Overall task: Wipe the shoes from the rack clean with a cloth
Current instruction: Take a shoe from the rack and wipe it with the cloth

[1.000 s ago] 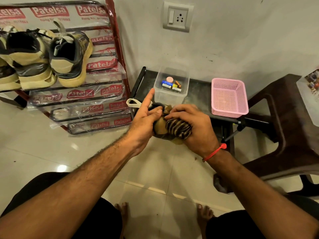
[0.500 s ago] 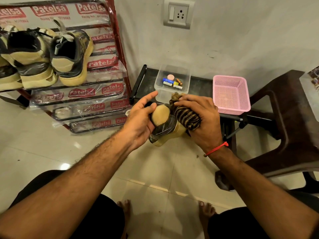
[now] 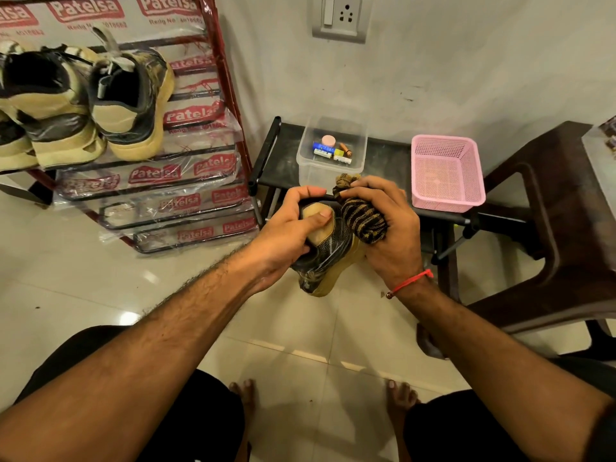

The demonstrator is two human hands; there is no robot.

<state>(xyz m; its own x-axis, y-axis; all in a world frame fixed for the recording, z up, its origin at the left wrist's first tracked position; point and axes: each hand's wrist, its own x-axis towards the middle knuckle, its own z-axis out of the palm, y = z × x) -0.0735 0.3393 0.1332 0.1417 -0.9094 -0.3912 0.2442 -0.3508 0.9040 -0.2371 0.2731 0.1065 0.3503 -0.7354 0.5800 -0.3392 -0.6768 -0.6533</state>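
A black and tan shoe [image 3: 328, 258] hangs in the air over the floor, heel end up. My left hand [image 3: 288, 233] grips it around the heel, thumb on the tan heel patch. My right hand [image 3: 388, 228] holds a bunched black-and-tan striped cloth [image 3: 361, 216] against the shoe's right side. Several more tan and black shoes [image 3: 83, 105] sit on the upper shelf of the red rack [image 3: 230, 105] at the left.
A low black stand [image 3: 283, 155] by the wall carries a clear plastic box [image 3: 331, 151] of small items and a pink mesh basket [image 3: 446, 171]. A dark brown plastic stool [image 3: 550, 228] stands at the right. My bare feet rest on the tiled floor below.
My left hand's fingers, stretched out a second ago, have closed around the shoe's heel. The shoe has turned heel-up and the cloth has shifted up along its right side.
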